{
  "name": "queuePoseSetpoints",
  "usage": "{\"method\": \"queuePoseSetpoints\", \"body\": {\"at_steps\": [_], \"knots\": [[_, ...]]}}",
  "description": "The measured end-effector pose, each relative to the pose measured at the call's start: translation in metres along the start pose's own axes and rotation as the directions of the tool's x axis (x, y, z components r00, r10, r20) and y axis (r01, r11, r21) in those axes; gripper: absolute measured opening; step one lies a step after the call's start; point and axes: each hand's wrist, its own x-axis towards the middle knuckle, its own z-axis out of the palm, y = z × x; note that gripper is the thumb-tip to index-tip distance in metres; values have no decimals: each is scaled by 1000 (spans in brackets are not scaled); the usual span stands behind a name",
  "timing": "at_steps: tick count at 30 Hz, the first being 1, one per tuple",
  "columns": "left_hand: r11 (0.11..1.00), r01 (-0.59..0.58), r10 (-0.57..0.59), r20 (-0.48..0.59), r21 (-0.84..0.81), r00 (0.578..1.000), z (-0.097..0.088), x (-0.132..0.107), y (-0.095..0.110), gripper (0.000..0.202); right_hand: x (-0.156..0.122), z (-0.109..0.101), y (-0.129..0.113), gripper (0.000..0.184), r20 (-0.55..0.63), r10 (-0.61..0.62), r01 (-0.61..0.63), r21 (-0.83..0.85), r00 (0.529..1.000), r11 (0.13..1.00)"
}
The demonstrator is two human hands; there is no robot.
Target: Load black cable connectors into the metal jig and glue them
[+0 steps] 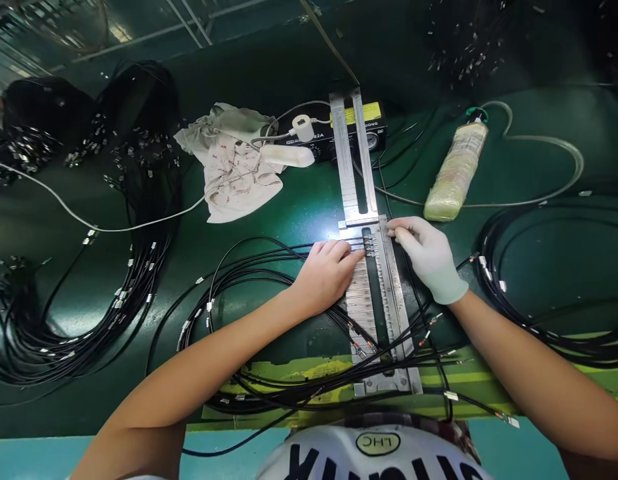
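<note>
I start at the wire tips (369, 245). They are small and red, and they lie side by side in the top grooves of the metal rail (389, 300). The rail lies flat in the middle of the table (299, 213).

My left hand (326, 273) is bare. Its fingers (351, 255) are close together and press down on the black wires (259, 267) right where they meet the rail. My right hand (431, 260) wears a white glove. Its fingers (399, 233) are bunched at the rail's right edge, just beside the tips. I cannot tell if either hand pinches a wire or only holds it down.

I think the work in hand is laying tips into the grooves, one beside the other. Only the top few grooves are filled. Lower down, a few more wires with red ends cross the rail, loose. A next move would call for a soft, exact touch. The grooves are thin and close, so a tip could slip into the wrong one or push a neighbor out.

The rail is the only thing here that holds anything. A wrapped bottle (456, 170) lies to the right with a hose on it, and I cannot see what is inside. A cloth (233, 173) and a black box (329, 137) sit behind the rail. Big wire bundles (63, 333) lie off to the left.
</note>
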Motion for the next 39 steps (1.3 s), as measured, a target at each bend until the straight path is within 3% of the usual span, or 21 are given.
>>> {"method": "queuePoseSetpoints", "body": {"at_steps": [2,6,12,17,23,25,27,31,35,39], "knots": [[997,-39,41,29,-67,999,-7,-16,-3,30,-1,-1,0,21,2,-8,8,15,1000,1000],[968,-87,137,204,-235,969,-18,-60,-9,22,-2,-1,0,20,8,-10,10,30,1000,999],[932,130,-38,264,-337,964,-28,-96,-8,18,-4,0,-2,21,2,-13,13,20,1000,1000],[826,299,-214,226,-478,950,-25,-92,-4,17,-4,0,-2,21,8,-21,21,11,1000,1000],[702,366,-304,209,-610,930,-18,-79,-10,13,-3,-1,-2,20,-2,-14,14,16,1000,1000],[720,369,-332,175,-588,927,-17,-75,-11,14,-3,0,-3,19,-2,-19,19,8,1000,1000],[790,346,-345,98,-506,933,-13,-70,-12,15,-4,1,-4,20,-3,-19,19,-1,1000,1000],[911,247,-267,-15,-330,964,0,-60,-10,13,-3,3,-6,19,-17,0,0,-14,1000,1000],[910,112,-139,-39,-399,990,7,-51,-9,14,-1,4,-7,18,-29,14,-15,-41,999,999],[876,100,-189,-144,-471,971,9,-42,-14,9,1,5,-8,18,-22,20,-21,-42,1000,999]]}}
